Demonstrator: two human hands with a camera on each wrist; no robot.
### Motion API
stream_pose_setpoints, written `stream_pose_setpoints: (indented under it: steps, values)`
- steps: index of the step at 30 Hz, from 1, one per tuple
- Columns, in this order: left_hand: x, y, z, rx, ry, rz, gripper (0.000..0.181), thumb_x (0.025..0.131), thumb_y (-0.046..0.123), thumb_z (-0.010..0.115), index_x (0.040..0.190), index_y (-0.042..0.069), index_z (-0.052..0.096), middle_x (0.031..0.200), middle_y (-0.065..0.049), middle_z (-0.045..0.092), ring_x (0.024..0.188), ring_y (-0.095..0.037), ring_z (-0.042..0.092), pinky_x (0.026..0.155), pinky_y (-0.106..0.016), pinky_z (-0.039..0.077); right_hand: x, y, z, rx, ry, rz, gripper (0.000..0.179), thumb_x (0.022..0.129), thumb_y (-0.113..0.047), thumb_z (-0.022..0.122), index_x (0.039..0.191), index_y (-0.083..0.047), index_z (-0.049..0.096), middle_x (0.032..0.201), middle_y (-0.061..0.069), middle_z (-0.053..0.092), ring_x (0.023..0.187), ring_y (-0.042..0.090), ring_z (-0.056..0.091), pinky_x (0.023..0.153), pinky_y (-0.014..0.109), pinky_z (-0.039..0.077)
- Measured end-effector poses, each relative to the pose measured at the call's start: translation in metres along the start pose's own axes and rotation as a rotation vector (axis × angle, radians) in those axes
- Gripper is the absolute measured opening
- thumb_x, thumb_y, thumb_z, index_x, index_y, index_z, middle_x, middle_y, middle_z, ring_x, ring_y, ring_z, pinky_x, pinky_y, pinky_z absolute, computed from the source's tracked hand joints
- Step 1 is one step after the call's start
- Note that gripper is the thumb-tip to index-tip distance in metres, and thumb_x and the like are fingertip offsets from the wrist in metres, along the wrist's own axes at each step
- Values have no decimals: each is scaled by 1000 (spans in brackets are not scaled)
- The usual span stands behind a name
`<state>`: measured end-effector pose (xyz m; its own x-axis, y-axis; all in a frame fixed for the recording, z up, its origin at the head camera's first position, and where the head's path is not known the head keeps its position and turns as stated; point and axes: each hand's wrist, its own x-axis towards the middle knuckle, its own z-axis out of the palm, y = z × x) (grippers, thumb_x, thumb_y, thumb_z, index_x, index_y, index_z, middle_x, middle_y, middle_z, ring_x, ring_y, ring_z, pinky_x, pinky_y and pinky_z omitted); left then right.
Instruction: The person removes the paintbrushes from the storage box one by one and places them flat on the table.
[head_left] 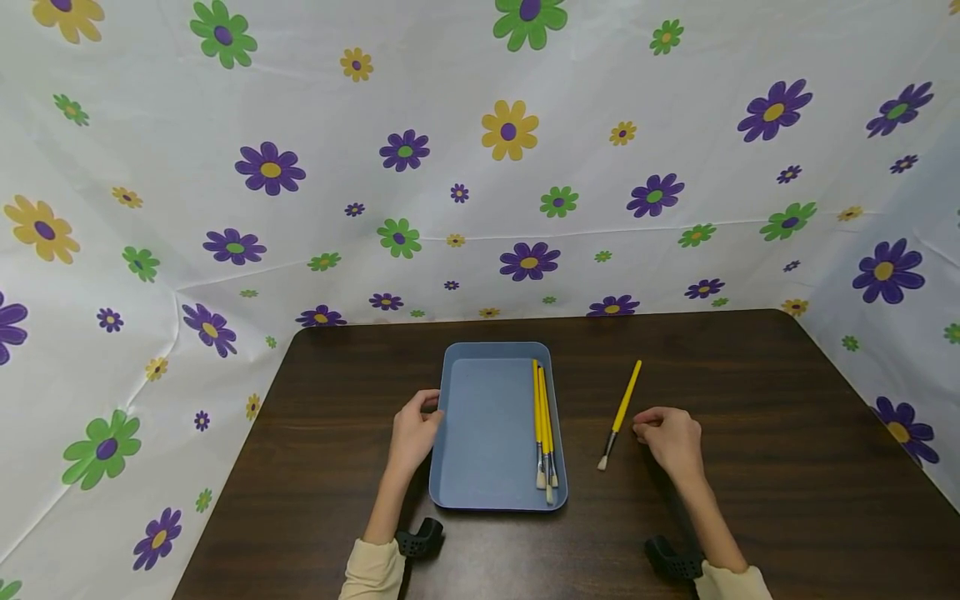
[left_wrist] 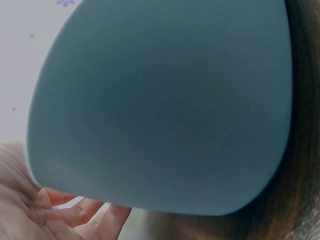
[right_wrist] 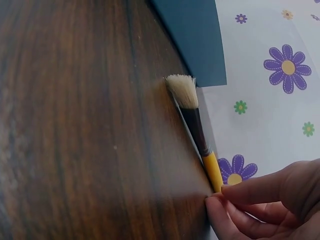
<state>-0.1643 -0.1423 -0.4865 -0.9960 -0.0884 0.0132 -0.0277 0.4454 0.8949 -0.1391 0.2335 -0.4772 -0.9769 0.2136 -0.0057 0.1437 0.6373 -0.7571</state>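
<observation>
A blue rectangular tray [head_left: 483, 433] lies on the table, with several yellow-handled paintbrushes [head_left: 546, 421] along its right side, bristles toward me. My left hand [head_left: 412, 433] holds the tray's left edge, its thumb on the rim. In the left wrist view the tray wall [left_wrist: 160, 110] covers part of that hand, and some fingers [left_wrist: 82, 212] show below it. To the tray's right a single paintbrush [head_left: 621, 410] lies slanted on the table. My right hand [head_left: 671, 442] rests just right of its handle, fingers loosely bent, a small gap from the brush in the head view.
The dark wooden table [head_left: 765, 433] extends to both sides. A white flowered cloth [head_left: 465, 208] stands behind it and along the sides. Black wrist mounts [head_left: 422, 539] sit on both forearms near the cream sleeves [head_left: 372, 568].
</observation>
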Motion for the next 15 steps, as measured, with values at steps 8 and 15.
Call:
stream_pose_setpoints:
  steps: [8,15]
  values:
    - [0,-1,0,1,0,2,33,97,1,62,129,-2,67,121,-20,69,95,-31,71,76,-45,57,0,-2,0,-13,16,-12,10,91,0,74,93,9,75,77,14,75,65,19,71,65,36,54]
    - [0,-1,0,-5,1,0,33,97,1,62,130,-1,67,120,-20,69,95,-31,71,77,-45,57,0,-3,-1,0,27,-1,11,90,-2,73,96,7,76,79,11,76,65,14,69,67,34,52]
